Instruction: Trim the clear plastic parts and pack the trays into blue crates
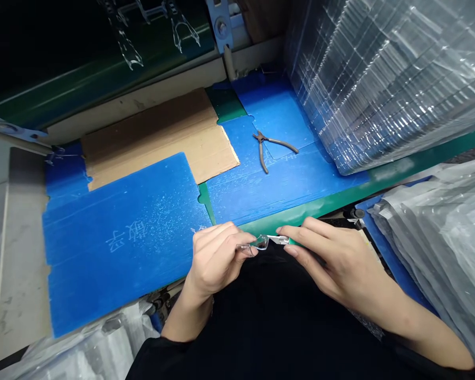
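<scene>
You pinch a glossy, transparent, curved piece [263, 243] in your left hand's [216, 258] fingers, five o'clock from centre; your right hand [336, 256] grips a green-handled knife [282, 240] at its three o'clock.

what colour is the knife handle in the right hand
The visible knife handle is green; head view shows it.

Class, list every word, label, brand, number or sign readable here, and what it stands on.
No text reads with certainty.
Left blue sheet: two large pale characters, apparently Chinese, too unclear to quote.
Right blue sheet: faint pale marks, too blurred to read.
Pale panel at far left: small dark marks, illegible.
</scene>
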Action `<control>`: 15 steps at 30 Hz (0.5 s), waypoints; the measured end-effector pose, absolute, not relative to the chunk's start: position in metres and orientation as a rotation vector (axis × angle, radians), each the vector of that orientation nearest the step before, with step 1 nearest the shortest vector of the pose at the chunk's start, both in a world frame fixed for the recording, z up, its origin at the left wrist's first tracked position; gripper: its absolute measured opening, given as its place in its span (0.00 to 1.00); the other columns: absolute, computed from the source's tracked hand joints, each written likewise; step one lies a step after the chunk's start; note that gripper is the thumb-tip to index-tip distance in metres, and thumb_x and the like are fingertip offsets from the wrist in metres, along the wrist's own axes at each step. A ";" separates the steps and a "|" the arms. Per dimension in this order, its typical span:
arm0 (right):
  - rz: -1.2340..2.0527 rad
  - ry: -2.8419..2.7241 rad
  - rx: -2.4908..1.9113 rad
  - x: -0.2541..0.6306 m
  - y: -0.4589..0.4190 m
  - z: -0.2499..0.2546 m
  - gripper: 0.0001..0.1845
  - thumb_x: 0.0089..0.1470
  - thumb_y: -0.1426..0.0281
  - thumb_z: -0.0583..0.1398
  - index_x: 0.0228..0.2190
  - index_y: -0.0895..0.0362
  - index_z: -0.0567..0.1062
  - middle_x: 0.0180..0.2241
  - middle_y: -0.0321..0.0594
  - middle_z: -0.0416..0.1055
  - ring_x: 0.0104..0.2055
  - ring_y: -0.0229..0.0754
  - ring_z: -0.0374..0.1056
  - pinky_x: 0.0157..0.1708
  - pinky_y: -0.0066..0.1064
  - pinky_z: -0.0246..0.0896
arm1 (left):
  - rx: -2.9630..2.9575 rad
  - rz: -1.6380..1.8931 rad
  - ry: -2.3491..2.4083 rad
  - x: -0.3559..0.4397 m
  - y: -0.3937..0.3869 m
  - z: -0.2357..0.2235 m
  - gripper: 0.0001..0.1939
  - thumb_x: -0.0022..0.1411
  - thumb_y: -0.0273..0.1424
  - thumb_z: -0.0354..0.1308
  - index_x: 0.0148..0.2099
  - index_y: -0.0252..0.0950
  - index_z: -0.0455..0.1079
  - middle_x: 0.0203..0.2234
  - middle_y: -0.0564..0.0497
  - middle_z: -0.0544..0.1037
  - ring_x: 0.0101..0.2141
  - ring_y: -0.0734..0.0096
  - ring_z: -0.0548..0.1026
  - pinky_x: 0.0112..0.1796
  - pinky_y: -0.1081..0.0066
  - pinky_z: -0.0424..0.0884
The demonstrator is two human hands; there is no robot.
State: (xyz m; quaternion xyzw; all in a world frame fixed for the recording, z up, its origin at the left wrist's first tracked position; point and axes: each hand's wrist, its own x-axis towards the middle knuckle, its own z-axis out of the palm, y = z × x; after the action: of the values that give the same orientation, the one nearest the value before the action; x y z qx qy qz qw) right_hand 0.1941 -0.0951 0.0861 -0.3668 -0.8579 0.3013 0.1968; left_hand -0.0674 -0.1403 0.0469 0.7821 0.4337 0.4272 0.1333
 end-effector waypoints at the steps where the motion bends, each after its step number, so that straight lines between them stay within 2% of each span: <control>1: 0.848 -2.397 -1.035 0.194 -0.094 0.085 0.12 0.78 0.64 0.57 0.53 0.53 0.80 0.36 0.38 0.75 0.30 0.38 0.69 0.31 0.34 0.57 | 2.265 1.238 1.252 -0.067 -0.141 0.048 0.07 0.79 0.33 0.59 0.47 0.35 0.75 0.27 0.50 0.79 0.26 0.72 0.72 0.30 0.68 0.64; 6: 0.947 -2.292 -1.076 0.192 -0.085 0.078 0.12 0.78 0.66 0.57 0.54 0.53 0.79 0.41 0.39 0.79 0.37 0.40 0.75 0.38 0.33 0.64 | 2.086 1.232 1.217 -0.063 -0.146 0.051 0.06 0.78 0.32 0.60 0.47 0.36 0.76 0.28 0.50 0.78 0.27 0.72 0.72 0.31 0.69 0.66; 8: 1.066 -2.193 -1.069 0.190 -0.083 0.078 0.10 0.77 0.68 0.59 0.53 0.54 0.79 0.45 0.40 0.81 0.43 0.42 0.77 0.45 0.32 0.68 | 1.735 1.219 1.216 -0.060 -0.148 0.049 0.08 0.79 0.32 0.59 0.45 0.37 0.77 0.27 0.51 0.75 0.26 0.74 0.70 0.30 0.71 0.66; 10: 1.193 -2.060 -1.032 0.186 -0.082 0.078 0.09 0.73 0.68 0.64 0.52 0.54 0.78 0.47 0.40 0.81 0.47 0.42 0.78 0.49 0.32 0.70 | 1.261 1.181 1.101 -0.055 -0.148 0.046 0.12 0.80 0.36 0.57 0.43 0.37 0.77 0.23 0.54 0.69 0.22 0.77 0.63 0.25 0.74 0.61; 13: 1.303 -1.884 -0.928 0.180 -0.083 0.077 0.16 0.66 0.70 0.71 0.54 0.53 0.78 0.46 0.39 0.80 0.43 0.41 0.77 0.45 0.31 0.73 | 0.719 1.077 0.826 -0.044 -0.146 0.044 0.17 0.80 0.42 0.56 0.41 0.36 0.74 0.20 0.59 0.59 0.18 0.81 0.51 0.20 0.79 0.52; 15: 1.293 -1.824 -0.865 0.176 -0.085 0.076 0.16 0.66 0.73 0.70 0.54 0.53 0.79 0.46 0.41 0.79 0.42 0.41 0.77 0.43 0.32 0.75 | 0.552 1.017 0.736 -0.038 -0.144 0.045 0.18 0.79 0.42 0.57 0.39 0.35 0.73 0.20 0.60 0.57 0.18 0.83 0.48 0.20 0.81 0.51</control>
State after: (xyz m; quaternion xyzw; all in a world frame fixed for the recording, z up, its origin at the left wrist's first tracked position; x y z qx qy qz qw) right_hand 0.1756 -0.0845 0.0755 -0.3360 -0.7088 0.5025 0.3637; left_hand -0.0378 -0.1445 0.0447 0.2551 0.3396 0.4696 0.7740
